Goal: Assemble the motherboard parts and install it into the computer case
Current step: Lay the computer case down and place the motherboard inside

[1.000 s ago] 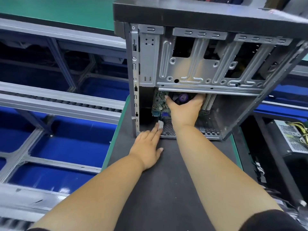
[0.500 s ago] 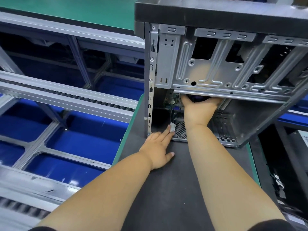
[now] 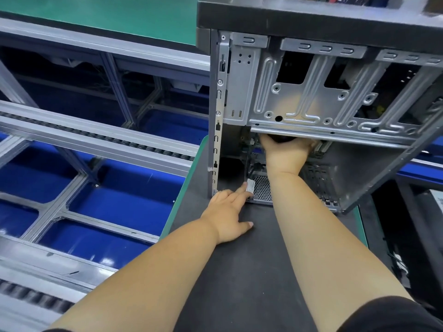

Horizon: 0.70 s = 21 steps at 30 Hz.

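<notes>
The computer case (image 3: 299, 97) stands open toward me on the dark mat of the table (image 3: 251, 271), its black top panel up and its bare metal drive bracket across the upper half. My right hand (image 3: 285, 154) reaches in under that bracket, into the lower part of the case. The fingers curl up and out of sight behind the bracket's lower edge, around something dark that I cannot make out, so I cannot tell for certain what this grip holds. Just left of that hand, a strip of the motherboard (image 3: 254, 147) shows deep inside the case, upright against the back; most of it is hidden by my hand and the bracket.

My left hand (image 3: 227, 212) lies flat on the mat at the case's front lower corner, fingers straight and spread, thumb out to the right, holding nothing. Its fingertips touch a small pale tab (image 3: 250, 185) that sits beside the perforated metal grille (image 3: 262, 190) along the case's bottom edge.

To the left of the table runs a grey metal frame with roller rails (image 3: 96, 137) over blue trays (image 3: 115, 200).
</notes>
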### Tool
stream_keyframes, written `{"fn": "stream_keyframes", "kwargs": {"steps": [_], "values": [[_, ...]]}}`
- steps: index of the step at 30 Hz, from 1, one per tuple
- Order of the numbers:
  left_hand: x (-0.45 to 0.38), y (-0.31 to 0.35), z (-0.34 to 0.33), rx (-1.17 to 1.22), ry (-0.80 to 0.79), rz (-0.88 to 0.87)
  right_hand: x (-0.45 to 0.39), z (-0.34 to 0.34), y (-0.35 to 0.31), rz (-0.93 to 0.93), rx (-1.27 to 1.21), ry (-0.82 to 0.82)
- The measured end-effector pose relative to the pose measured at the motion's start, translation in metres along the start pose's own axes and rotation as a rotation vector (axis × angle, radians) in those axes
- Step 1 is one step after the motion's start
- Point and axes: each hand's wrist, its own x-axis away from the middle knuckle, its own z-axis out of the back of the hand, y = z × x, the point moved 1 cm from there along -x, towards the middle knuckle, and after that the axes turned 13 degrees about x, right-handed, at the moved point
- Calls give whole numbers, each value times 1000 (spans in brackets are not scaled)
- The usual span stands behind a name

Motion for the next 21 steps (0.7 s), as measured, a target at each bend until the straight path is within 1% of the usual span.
{"fn": "stream_keyframes", "kwargs": {"steps": [4, 9, 12, 18, 21], "values": [[-2, 3, 1, -11, -15, 19, 11, -3, 14, 13, -76, 32], [0, 3, 2, -11, -17, 21, 3, -1, 23, 55, -71, 112], [1, 5, 3, 6, -24, 23, 1, 1, 29, 108, -77, 108], [3, 4, 3, 1, -45, 30, 2, 2, 29, 86, -108, 81], [2, 5, 1, -13, -31, 32, -3, 2, 28, 119, -82, 81]]}}
